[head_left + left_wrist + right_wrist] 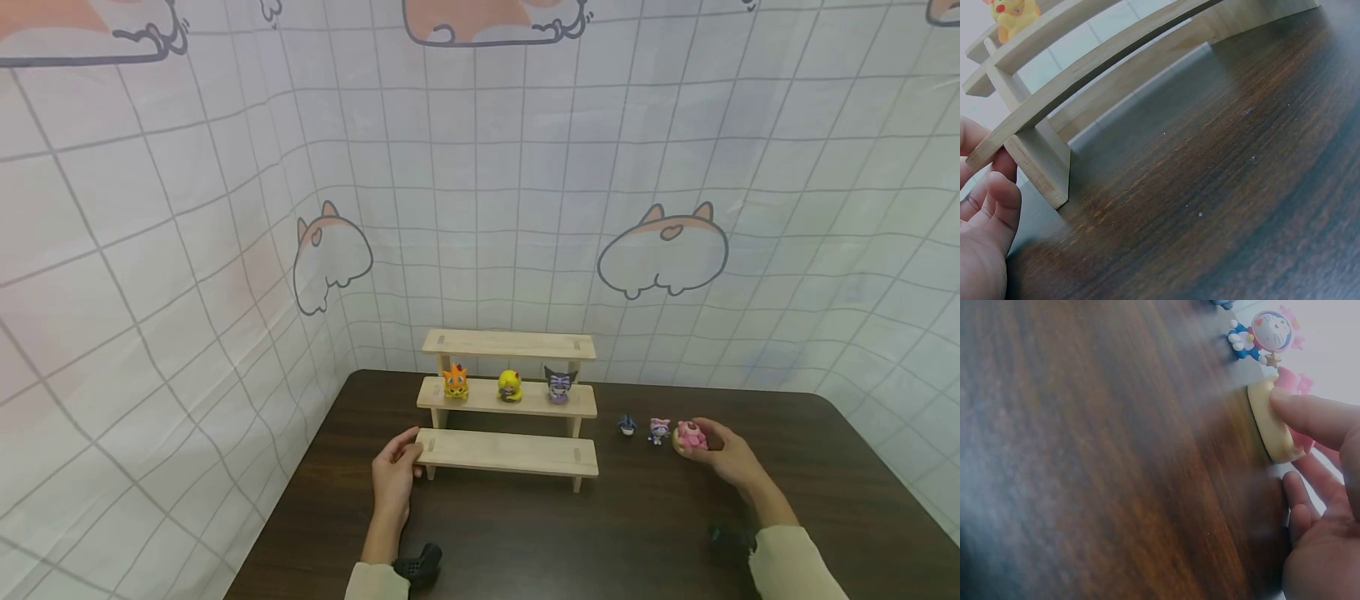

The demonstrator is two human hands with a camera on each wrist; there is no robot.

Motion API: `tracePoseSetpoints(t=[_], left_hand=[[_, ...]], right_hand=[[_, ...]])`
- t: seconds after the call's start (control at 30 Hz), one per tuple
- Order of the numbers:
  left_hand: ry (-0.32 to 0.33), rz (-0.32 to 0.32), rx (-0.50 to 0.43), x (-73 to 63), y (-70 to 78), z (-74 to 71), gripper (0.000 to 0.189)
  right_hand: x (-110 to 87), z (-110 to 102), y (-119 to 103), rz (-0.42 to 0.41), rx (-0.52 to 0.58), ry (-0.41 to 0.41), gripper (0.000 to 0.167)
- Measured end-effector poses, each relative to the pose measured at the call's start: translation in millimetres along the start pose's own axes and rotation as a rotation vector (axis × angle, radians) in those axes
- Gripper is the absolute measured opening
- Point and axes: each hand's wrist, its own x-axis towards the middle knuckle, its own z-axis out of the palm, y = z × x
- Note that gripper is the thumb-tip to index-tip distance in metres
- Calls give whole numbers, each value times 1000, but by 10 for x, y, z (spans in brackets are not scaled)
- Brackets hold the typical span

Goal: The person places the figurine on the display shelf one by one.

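My left hand [393, 479] holds the left end of the lowest step of a three-tier wooden display stand [510, 452]; in the left wrist view its fingers [1004, 194] curl about the board's end. Over on the right, my right hand [731, 454] grips a pink figurine [690, 435] between thumb and fingers. The right wrist view shows this figurine's pale yellow base [1267, 419] at the tabletop, with the thumb pressed on its side. Just left of it stand a pink-and-blue figurine [658, 430] and a small dark blue figurine [627, 426].
On the middle tier sit an orange figurine [455, 382], a yellow figurine [510, 386] and a purple figurine with black ears [558, 386]. The top tier [510, 343] is bare wood. A white gridded curtain [480, 250] hangs behind the dark table [510, 542].
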Motion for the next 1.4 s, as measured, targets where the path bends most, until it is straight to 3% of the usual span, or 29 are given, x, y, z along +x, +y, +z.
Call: tracePoseSetpoints(t=[0.5, 0.8, 1.4], left_hand=[[9, 22, -30, -7, 1, 5, 33], [6, 2, -25, -3, 5, 12, 32], [8, 8, 0, 11, 0, 1, 33]], right_hand=[[-40, 29, 35, 19, 25, 110, 70], [-193, 39, 11, 42, 55, 158, 75], [-449, 57, -239, -41, 66, 168, 77]])
